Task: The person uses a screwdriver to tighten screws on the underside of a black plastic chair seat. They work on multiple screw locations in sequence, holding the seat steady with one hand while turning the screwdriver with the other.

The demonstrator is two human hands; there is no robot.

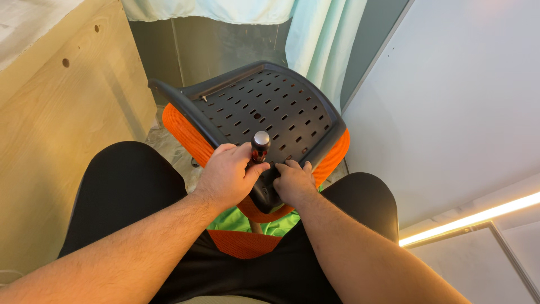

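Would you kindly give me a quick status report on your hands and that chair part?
Left hand gripping screwdriver, upright. Right hand steadying black perforated chair back near its base. Nothing in the way.

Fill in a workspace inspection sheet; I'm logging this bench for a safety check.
Surface: no table; chair back rests between the knees.
Job's things: black perforated chair back with orange mesh edge; screwdriver upright at its lower end.
Clutter: green cloth below.
Hands: left hand grips the screwdriver; right hand presses the chair's bracket.
Cables: nothing seen.
Surroundings: wooden panel left, curtain behind, white board right.
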